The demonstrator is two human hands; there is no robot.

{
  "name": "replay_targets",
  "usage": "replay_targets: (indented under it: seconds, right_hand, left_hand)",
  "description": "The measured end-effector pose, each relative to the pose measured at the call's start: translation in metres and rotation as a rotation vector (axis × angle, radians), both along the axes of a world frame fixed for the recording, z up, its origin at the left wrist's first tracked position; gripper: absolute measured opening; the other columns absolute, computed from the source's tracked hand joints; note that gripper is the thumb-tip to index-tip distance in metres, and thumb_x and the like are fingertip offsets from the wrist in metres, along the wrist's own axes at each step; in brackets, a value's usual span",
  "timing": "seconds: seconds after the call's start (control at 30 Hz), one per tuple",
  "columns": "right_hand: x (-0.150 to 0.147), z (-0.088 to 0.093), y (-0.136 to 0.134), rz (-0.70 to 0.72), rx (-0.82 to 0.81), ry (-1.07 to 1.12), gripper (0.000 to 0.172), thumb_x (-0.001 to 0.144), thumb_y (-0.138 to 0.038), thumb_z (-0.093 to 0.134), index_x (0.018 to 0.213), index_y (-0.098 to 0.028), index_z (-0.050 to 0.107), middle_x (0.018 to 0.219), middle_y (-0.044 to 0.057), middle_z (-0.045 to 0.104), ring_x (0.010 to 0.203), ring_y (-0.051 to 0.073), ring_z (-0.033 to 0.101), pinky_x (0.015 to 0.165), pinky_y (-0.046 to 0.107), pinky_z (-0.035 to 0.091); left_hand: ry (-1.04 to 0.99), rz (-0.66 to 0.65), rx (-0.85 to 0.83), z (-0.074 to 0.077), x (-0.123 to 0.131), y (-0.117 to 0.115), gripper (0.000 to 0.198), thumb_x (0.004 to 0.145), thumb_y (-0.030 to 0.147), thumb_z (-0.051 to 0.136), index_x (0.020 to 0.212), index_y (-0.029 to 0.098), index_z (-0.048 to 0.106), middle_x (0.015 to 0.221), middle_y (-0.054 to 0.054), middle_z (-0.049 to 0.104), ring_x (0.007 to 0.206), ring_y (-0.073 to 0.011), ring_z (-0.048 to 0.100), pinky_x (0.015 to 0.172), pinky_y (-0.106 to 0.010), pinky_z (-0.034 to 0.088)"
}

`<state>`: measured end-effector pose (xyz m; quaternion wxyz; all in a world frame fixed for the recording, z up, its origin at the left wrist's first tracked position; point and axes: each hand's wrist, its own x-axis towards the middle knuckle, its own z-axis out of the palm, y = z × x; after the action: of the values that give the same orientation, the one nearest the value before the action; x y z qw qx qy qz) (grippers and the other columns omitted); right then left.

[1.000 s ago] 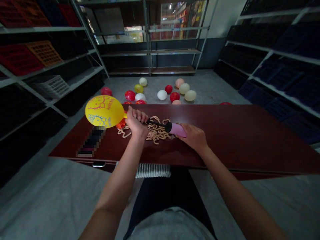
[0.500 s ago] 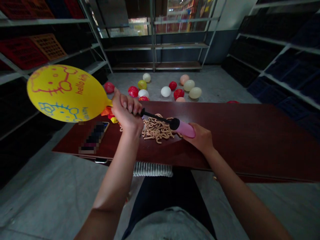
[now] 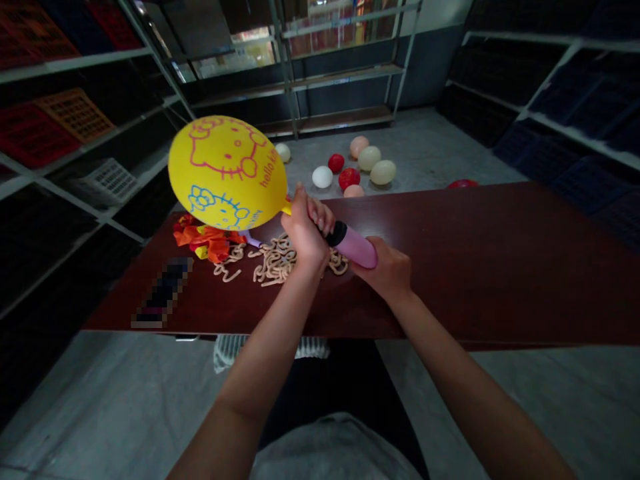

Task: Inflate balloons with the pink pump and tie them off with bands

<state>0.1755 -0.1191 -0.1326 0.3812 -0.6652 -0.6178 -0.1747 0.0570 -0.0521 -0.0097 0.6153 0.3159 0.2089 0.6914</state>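
Note:
A yellow balloon (image 3: 227, 175) with pink and blue cat drawings is inflated at the upper left. My left hand (image 3: 309, 230) is closed around its neck, together with one end of a balloon pump (image 3: 357, 248). Around the pump's pink barrel my right hand (image 3: 387, 270) is wrapped at the other end. The black collar of the pump sits right against my left fingers, and its rod is out of sight. Beneath my hands lies a pile of thin, curled beige pieces (image 3: 273, 261) on the table.
Limp orange, red and yellow balloons (image 3: 210, 240) lie on the dark red table (image 3: 475, 267), near a pixelated phone-like object (image 3: 164, 293). Several inflated balloons (image 3: 370, 159) rest on the floor beyond. Metal shelves (image 3: 345, 80) with crates (image 3: 75, 117) stand around.
My left hand and the balloon have moved right, towards my right hand. The black pump rod, exposed before, has gone into the barrel. The view has turned and tilted slightly.

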Motion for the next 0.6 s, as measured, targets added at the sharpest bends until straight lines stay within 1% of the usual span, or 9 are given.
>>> replay_targets:
  seconds: [0.1,0.23,0.3,0.43,0.5,0.6]
  right_hand:
    - [0.0,0.0,0.0,-0.004,0.007,-0.015,0.047,0.083,-0.061,0.06,0.099,-0.017,0.067,0.073,0.006,0.071,0.066,0.021,0.067,0.059,0.029,0.041]
    - [-0.003,0.002,-0.002,0.041,0.026,-0.091,0.045,0.084,-0.057,0.062,0.103,-0.017,0.067,0.078,0.007,0.073,0.069,0.02,0.068,0.062,0.028,0.042]
    - [-0.007,0.003,-0.002,0.067,0.025,-0.145,0.042,0.086,-0.055,0.061,0.103,-0.017,0.068,0.079,0.006,0.073,0.07,0.02,0.067,0.063,0.028,0.042]
    - [-0.015,0.005,-0.005,0.128,0.017,-0.26,0.037,0.089,-0.048,0.062,0.106,-0.016,0.068,0.082,0.006,0.074,0.07,0.018,0.068,0.065,0.027,0.042]
    - [-0.017,0.005,-0.006,0.154,0.019,-0.304,0.037,0.088,-0.046,0.063,0.108,-0.016,0.068,0.085,0.006,0.075,0.071,0.018,0.068,0.066,0.028,0.043]
    - [-0.016,0.004,-0.006,0.185,-0.004,-0.335,0.038,0.087,-0.046,0.064,0.111,-0.016,0.068,0.086,0.006,0.075,0.073,0.019,0.069,0.067,0.028,0.045]
  left_hand:
    - [-0.015,-0.013,-0.015,0.0,0.001,-0.005,0.058,0.098,0.044,0.054,0.053,0.02,0.026,0.044,0.007,0.021,0.032,-0.0058,0.024,0.035,-0.023,0.019]
    - [-0.036,-0.031,-0.006,0.001,-0.018,-0.006,0.062,0.095,0.051,0.056,0.051,0.02,0.026,0.041,0.007,0.021,0.031,-0.0056,0.021,0.034,-0.023,0.016]
    - [-0.05,-0.034,-0.023,-0.002,-0.033,-0.004,0.062,0.095,0.051,0.058,0.052,0.019,0.026,0.04,0.007,0.021,0.031,-0.0055,0.02,0.035,-0.023,0.015]
    - [-0.102,0.002,-0.079,-0.009,-0.07,0.003,0.057,0.096,0.041,0.057,0.054,0.019,0.026,0.041,0.007,0.022,0.033,-0.0055,0.019,0.036,-0.023,0.015]
    - [-0.136,0.024,-0.106,-0.009,-0.09,0.006,0.056,0.098,0.036,0.054,0.054,0.019,0.025,0.042,0.007,0.022,0.033,-0.0056,0.018,0.037,-0.022,0.015]
    - [-0.168,0.067,-0.121,-0.005,-0.12,0.01,0.054,0.1,0.032,0.05,0.055,0.019,0.023,0.042,0.007,0.02,0.034,-0.0059,0.017,0.037,-0.022,0.014]
